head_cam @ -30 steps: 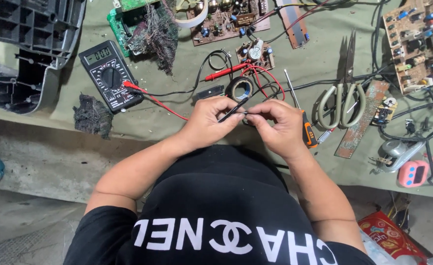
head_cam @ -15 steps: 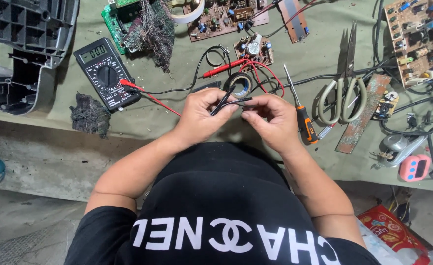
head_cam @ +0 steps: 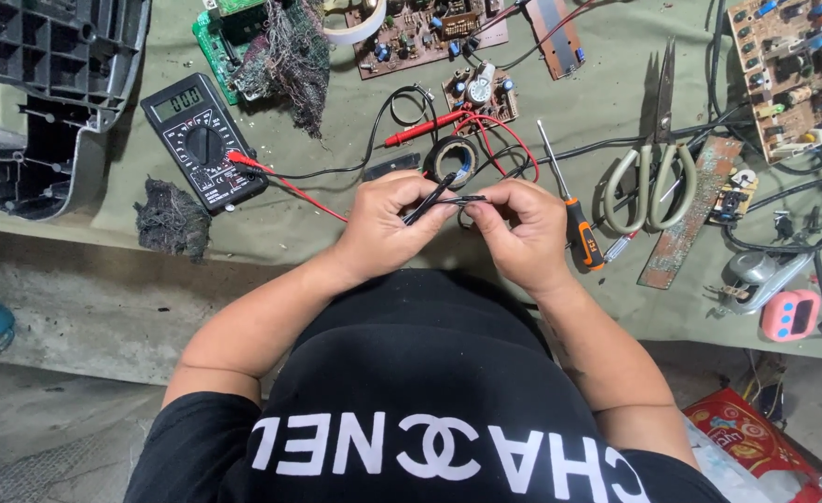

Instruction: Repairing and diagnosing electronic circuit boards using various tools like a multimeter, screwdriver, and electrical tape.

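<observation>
The left hand [head_cam: 385, 226] is closed around a black probe [head_cam: 432, 197], its tip slanting up toward the right hand [head_cam: 521, 231]. The right hand pinches a thin black wire [head_cam: 462, 199] between thumb and fingers, just beside the probe tip; whether the two touch cannot be told. Just beyond the knuckles lies a roll of black tape [head_cam: 452, 158], with a red probe [head_cam: 423, 129] past it. Right of the right hand lies an orange-handled screwdriver [head_cam: 581, 231], then scissors [head_cam: 651, 158]. Left of the left hand sits a black meter [head_cam: 203, 142].
</observation>
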